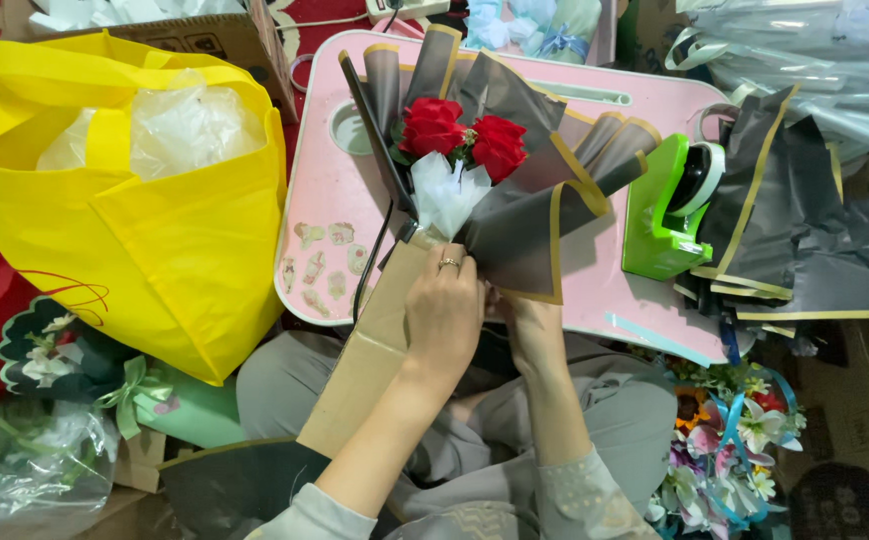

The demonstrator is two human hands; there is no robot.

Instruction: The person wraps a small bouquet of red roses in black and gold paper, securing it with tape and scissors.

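Note:
A small bouquet [465, 140] of two red roses with white tissue sits in black wrapping sheets edged in gold [535, 190], lying over a pink lap table [325, 200]. My left hand [445, 310], a ring on one finger, grips the bouquet's base from above. Mostly hidden behind the left, my right hand [530, 325] holds the wrap's lower edge from underneath. A strip of brown cardboard [375, 350] runs under my left wrist.
A yellow fabric bag [155, 230] holding clear plastic stands at left. A green tape dispenser [670, 210] sits on the table's right side beside a stack of black sheets [805, 230]. Finished flower arrangements lie at lower left [65, 350] and lower right [735, 440].

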